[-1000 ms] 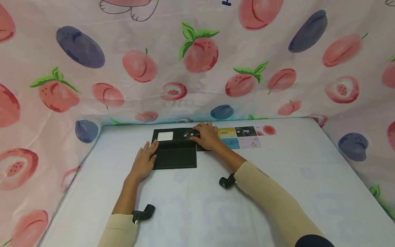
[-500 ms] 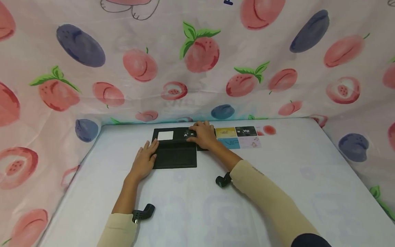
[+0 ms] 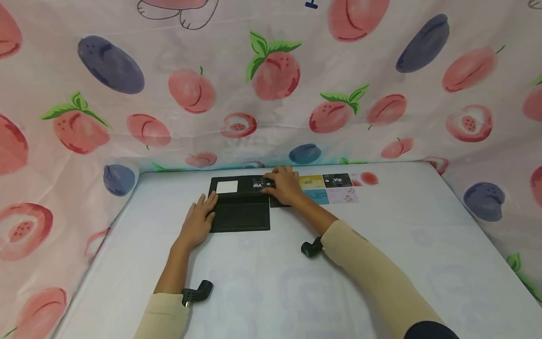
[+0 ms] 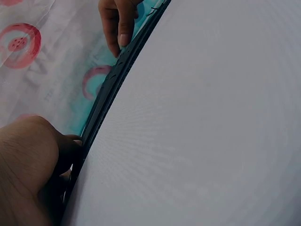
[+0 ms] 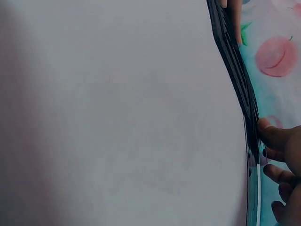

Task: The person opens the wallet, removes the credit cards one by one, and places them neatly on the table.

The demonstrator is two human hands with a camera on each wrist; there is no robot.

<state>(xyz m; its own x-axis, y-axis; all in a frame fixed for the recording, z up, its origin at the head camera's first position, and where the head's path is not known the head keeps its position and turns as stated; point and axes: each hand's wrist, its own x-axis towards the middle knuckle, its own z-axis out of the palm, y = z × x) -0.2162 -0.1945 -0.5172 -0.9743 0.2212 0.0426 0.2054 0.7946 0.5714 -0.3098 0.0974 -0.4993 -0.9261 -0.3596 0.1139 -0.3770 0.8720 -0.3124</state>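
A black wallet (image 3: 239,214) lies unfolded at the back of the table, a white rectangle (image 3: 227,187) on its far panel. My left hand (image 3: 197,220) rests on the wallet's left edge, fingers fairly straight. At the far panel's right end is a black card (image 3: 258,184) lettered "Vip", which my right hand (image 3: 284,185) pinches between thumb and fingers. A dark flat piece (image 3: 276,203) shows partly beneath that hand. Edge-on in the right wrist view, the wallet (image 5: 233,66) has my right thumb (image 5: 266,128) at its end; the left wrist view shows my left hand (image 4: 33,160) against it.
To the right of my right hand lie a gold card (image 3: 312,181), a black Vip card (image 3: 337,180), a blue card (image 3: 316,196), a pale pink card (image 3: 342,195) and a peach-printed card (image 3: 364,179). Fruit-printed cloth (image 3: 237,94) rises behind the white table (image 3: 262,282).
My right hand moved slightly left along the far panel, then back right. More of the Vip lettering shows now. My left hand and the wallet have stayed in place.
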